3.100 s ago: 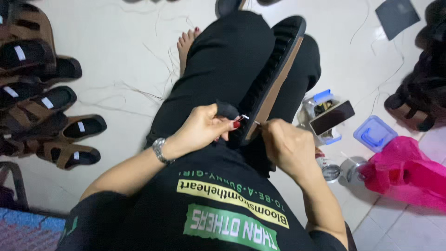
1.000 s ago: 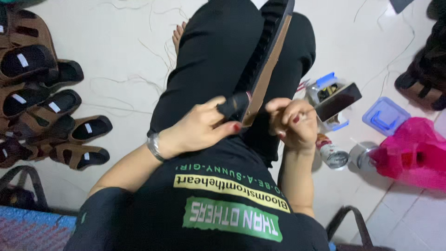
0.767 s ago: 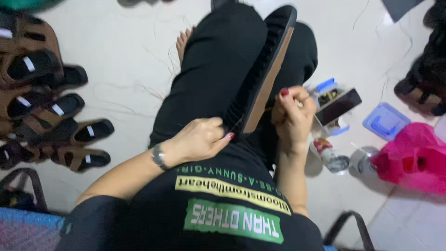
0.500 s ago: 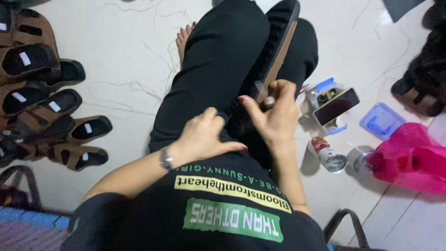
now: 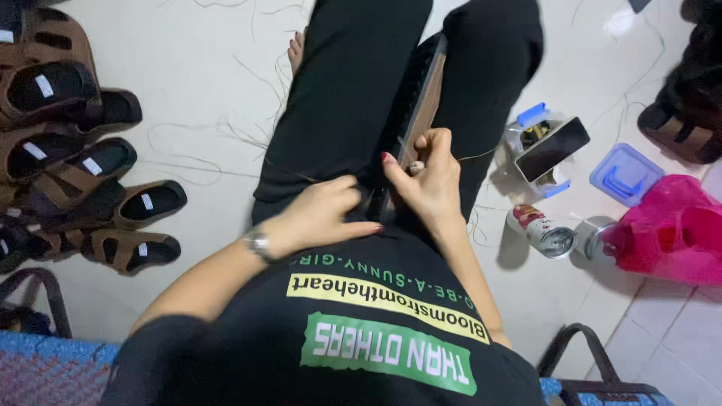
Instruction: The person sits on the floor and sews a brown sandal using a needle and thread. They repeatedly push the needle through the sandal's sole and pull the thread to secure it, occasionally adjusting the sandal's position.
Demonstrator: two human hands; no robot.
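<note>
Two hands | left hand (image 5: pixel 323 214) clamps sandal sole (image 5: pixel 421 113) near end | right hand (image 5: pixel 429 177) pinches its edge

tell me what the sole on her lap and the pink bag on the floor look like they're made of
Sole: probably rubber or foam, matt black with a tan edge, ridged on one face. It is held by the right hand.
Pink bag: thin plastic film, glossy and crumpled, with light showing through its folds.
</note>
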